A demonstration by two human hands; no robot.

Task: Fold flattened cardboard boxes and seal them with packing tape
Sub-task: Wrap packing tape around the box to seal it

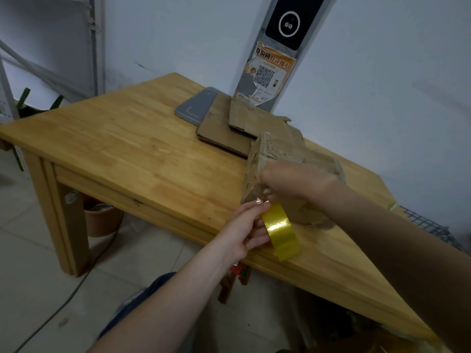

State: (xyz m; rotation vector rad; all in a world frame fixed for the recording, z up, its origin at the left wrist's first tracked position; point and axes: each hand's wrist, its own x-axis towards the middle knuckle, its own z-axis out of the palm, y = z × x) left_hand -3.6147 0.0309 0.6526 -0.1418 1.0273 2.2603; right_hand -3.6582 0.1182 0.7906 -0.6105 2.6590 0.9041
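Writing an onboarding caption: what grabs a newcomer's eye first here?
The shiny yellow tape roll at the table's near edge, held by the left hand, with a clear strip running up to the worn box that the right hand holds. Next, flattened cardboard stacked at the back, below a torn QR poster.

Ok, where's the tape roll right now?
In the head view, the yellow tape roll is in the left hand at the near edge of the table, just below the cardboard box the right hand holds.
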